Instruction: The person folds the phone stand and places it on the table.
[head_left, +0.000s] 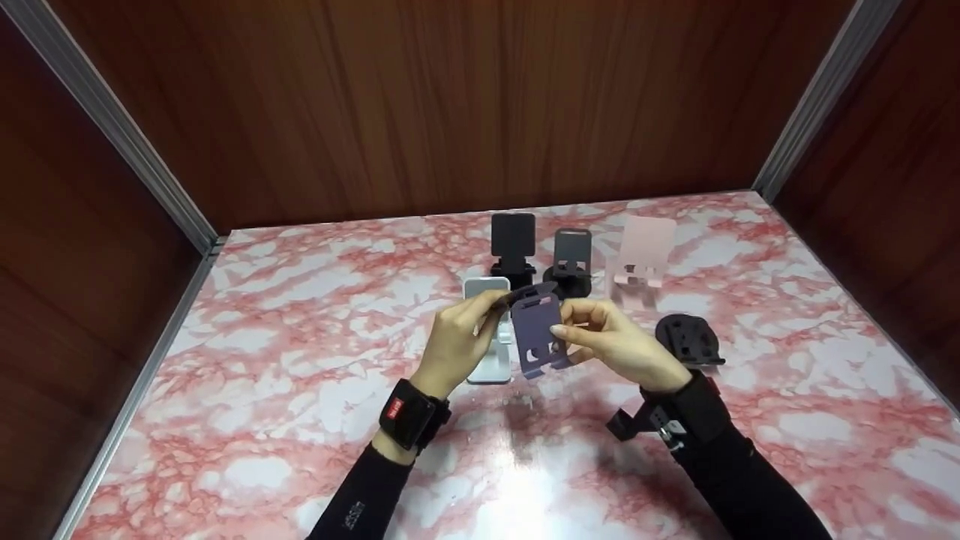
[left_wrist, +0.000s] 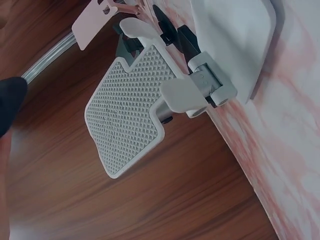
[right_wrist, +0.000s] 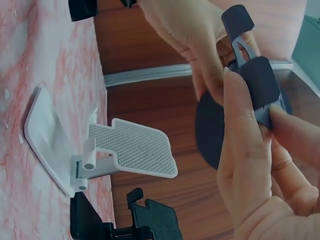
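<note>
And there's the purple phone stand (head_left: pixel 538 326), up off the table (head_left: pixel 300 360) and right between your two hands; your left hand (head_left: pixel 457 337) pinches the round base (head_left: pixel 537 289) at the far end, fingers and thumb together; your right hand (head_left: pixel 611 341) pinches the plate's right edge, thumb across its front; the plate's long axis runs from the far end down towards you, near end slanting slightly right, with the hooks (head_left: pixel 534 370) pointing your way; just beside your left fingers stands the white phone stand (head_left: pixel 487 367), partly covered by them; beyond your hands, left to right, you've got a black stand (head_left: pixel 514 235), a dark grey stand (head_left: pixel 573 247) and a pink stand (head_left: pixel 648 244); a folded black stand (head_left: pixel 688 339) lies just beyond your right wrist.
</note>
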